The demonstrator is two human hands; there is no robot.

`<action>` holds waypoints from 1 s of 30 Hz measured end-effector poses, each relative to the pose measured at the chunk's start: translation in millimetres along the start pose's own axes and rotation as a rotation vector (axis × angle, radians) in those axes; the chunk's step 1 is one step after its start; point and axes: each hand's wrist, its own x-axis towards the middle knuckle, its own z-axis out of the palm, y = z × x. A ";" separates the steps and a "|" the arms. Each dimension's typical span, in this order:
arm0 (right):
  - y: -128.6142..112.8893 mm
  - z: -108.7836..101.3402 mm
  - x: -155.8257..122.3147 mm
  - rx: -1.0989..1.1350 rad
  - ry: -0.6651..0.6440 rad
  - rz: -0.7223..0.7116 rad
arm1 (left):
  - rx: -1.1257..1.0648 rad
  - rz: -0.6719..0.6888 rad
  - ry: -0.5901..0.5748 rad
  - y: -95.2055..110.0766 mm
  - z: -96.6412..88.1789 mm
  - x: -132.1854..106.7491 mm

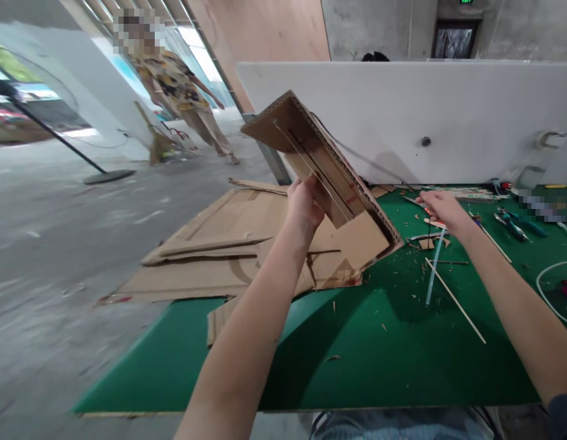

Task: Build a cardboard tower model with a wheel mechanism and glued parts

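The green desk (356,360) lay right in front of me, littered with cardboard crumbs and slivers. At about 12 o'clock my left hand (305,205) was closed around the lower edge of a corrugated cardboard panel (306,143). I held it tilted up off the desk, its fluted edge toward me and its top corner leaning toward 11 o'clock. The panel carried a small red mark low on its face but no print I could read.

At 2 o'clock my right hand (441,211) hovered low over the desk, its fingers curled onto a small orange and white piece (433,222). I could not tell what that piece was. A clear stick (434,269) lay just beneath that hand. A long thin wooden skewer (455,299) ran across the desk toward 4 o'clock.

Under and behind the panel, flattened cardboard sheets (219,256) spread from 12 toward 10 o'clock, overhanging the desk's left edge. At 3 o'clock sat teal-handled pliers (510,225) and a loop of white cable (547,293).

Beyond the desk stood a white partition (448,116). Far off at 11 o'clock a person (182,91) walked near a broom (155,143). At 1 o'clock a green sign (466,2) glowed, its lettering too small to read.
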 end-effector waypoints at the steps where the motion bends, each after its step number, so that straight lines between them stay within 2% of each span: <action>1: -6.0 -12.3 0.3 0.006 0.066 -0.041 | -0.003 0.047 0.003 3.6 3.6 -3.2; 3: -21.3 -38.5 -2.9 0.162 0.140 -0.087 | -0.008 0.124 -0.033 9.9 11.1 -10.7; 6: -48.6 -75.3 -15.8 0.348 0.244 -0.203 | 0.026 0.166 -0.124 14.8 19.6 -21.0; 9: -70.2 -102.1 -30.1 0.511 0.436 -0.320 | 0.063 0.163 -0.149 15.3 24.0 -27.8; 11: -76.2 -113.3 -34.4 0.593 0.590 -0.375 | 0.080 0.165 -0.166 14.6 27.3 -31.5; 13: -75.1 -119.0 -33.0 0.560 0.743 -0.374 | 0.089 0.182 -0.196 13.0 32.5 -35.5; 15: -68.6 -119.2 -27.5 0.361 0.817 -0.325 | 0.104 0.201 -0.234 10.1 39.8 -39.8; 17: -59.6 -114.8 -21.4 0.087 0.747 -0.278 | 0.156 0.216 -0.271 6.4 48.2 -43.7; 18: -55.1 -111.6 -19.2 -0.032 0.665 -0.263 | 0.197 0.217 -0.289 4.7 52.2 -45.3; 22: -45.1 -96.3 -21.1 -0.381 0.242 -0.224 | 0.316 0.135 -0.358 0.4 63.3 -49.9; 25: -52.4 -81.6 -35.0 -0.570 -0.081 -0.297 | 0.277 0.061 -0.347 -2.0 68.0 -50.8; 27: -63.8 -67.4 -49.3 -0.529 -0.137 -0.438 | 0.242 0.038 -0.352 -4.4 73.0 -49.9; 30: -83.1 -40.3 -72.0 -0.478 -0.064 -0.767 | 0.179 -0.009 -0.435 -9.0 86.5 -47.2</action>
